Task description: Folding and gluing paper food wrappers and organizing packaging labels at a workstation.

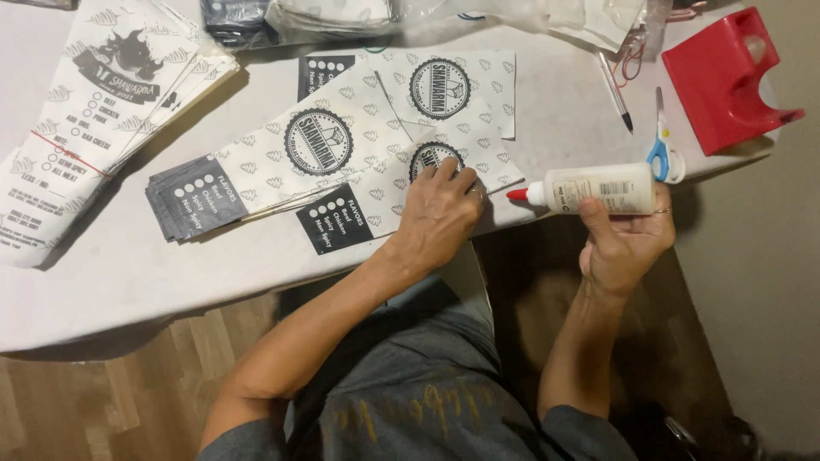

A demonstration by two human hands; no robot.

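Paper wrapper (376, 183), thin, limp and easily creased, lies flat at the desk (128, 256) edge, white with leaf print, a round dark emblem and a black corner panel; it seems best handled by pressing flat or lifting an edge. Left hand (440, 213) presses it with spread fingers, gripping nothing. Right of the wrapper, right hand (628, 239) holds a red-tipped white glue bottle (594, 188) in a closed grip.

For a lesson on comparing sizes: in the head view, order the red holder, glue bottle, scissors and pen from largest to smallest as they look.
1. Red holder
2. Glue bottle
3. Scissors and pen: too alike to rank.
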